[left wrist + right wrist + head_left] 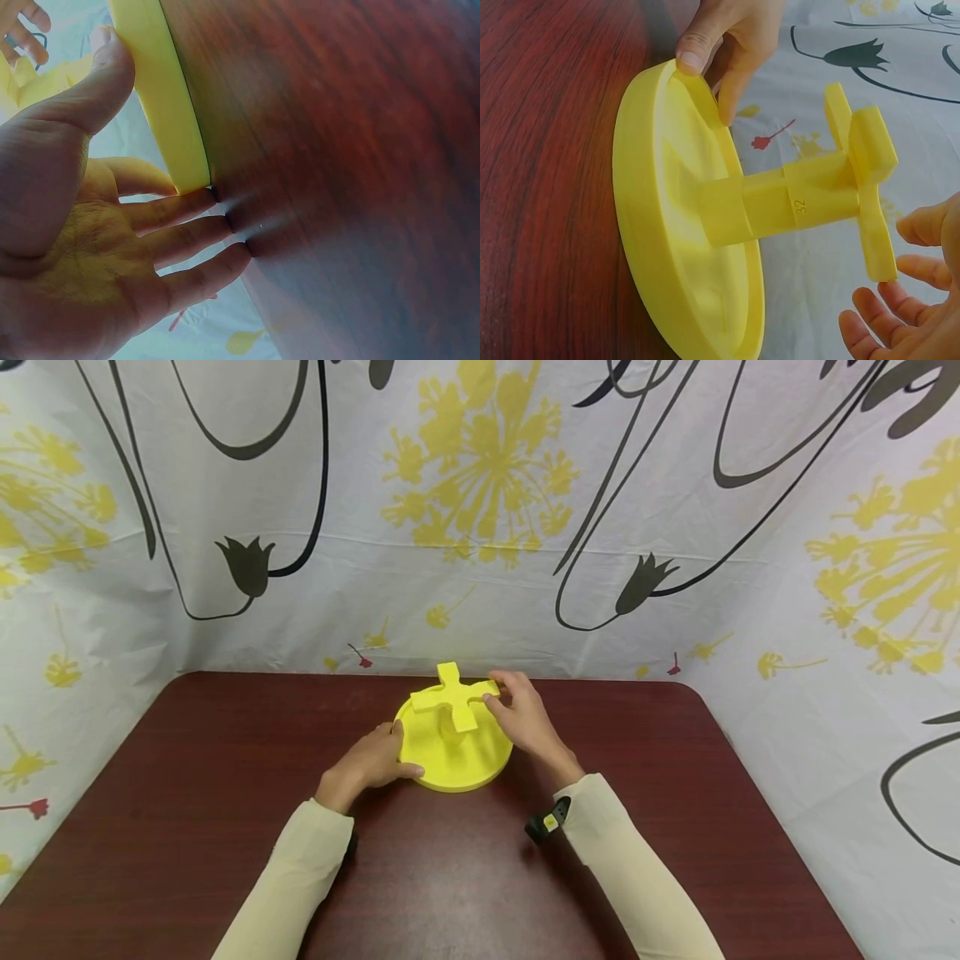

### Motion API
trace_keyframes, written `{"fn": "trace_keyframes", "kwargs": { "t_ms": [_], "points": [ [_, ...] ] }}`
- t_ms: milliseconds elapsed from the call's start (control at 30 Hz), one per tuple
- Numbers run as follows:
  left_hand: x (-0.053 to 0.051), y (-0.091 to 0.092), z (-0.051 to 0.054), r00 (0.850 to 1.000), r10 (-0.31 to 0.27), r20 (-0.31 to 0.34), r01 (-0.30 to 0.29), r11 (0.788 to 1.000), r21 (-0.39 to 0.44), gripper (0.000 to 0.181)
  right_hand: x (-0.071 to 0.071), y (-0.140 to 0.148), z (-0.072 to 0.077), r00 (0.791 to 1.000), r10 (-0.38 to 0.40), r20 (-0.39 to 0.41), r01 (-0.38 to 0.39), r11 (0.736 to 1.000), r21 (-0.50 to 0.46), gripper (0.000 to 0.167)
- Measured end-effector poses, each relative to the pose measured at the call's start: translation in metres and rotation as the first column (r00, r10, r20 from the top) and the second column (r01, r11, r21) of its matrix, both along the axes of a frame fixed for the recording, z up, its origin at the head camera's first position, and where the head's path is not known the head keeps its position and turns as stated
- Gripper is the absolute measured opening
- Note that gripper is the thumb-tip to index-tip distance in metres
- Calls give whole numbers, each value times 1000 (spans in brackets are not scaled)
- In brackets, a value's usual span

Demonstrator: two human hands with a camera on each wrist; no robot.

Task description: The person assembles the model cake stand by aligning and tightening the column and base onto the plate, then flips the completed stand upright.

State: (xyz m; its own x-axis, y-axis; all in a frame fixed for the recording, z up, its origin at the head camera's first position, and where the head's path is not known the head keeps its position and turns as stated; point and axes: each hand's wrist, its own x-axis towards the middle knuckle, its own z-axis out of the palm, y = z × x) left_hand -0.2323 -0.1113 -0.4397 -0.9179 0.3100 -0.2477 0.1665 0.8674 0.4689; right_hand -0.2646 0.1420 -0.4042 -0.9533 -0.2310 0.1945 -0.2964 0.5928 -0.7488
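A yellow round base (457, 768) with a raised rim stands on the table. From its middle rises a yellow post (769, 202) marked 32, topped by a yellow cross-shaped piece (454, 695). My left hand (372, 756) grips the left rim of the base; its thumb lies over the rim, and the other fingers are outside. In the left wrist view, several fingertips of that hand (97, 225) rest on the table. At the cross's right arm is my right hand (522, 714), thumb and fingers loosely spread about the arm's end. Whether they touch it is hard to tell.
The dark red-brown table (247, 760) reaches back to a white cloth (360, 527) printed with yellow and grey flowers, which also hangs along both sides. A black wrist strap (547, 820) is on the right wrist.
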Motion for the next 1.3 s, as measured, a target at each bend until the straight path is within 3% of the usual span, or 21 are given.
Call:
{"fn": "trace_keyframes", "kwargs": {
  "t_ms": [500,1300],
  "points": [
    [1,0,0,1000,14,18,-14,1000,12,99,1,-1,0,998,-65,8,65,998,21,26],
    [1,-1,0,1000,0,12,0,1000,23,99,8,-8,5,999,-32,3,32,999,42,16]
  ]
}}
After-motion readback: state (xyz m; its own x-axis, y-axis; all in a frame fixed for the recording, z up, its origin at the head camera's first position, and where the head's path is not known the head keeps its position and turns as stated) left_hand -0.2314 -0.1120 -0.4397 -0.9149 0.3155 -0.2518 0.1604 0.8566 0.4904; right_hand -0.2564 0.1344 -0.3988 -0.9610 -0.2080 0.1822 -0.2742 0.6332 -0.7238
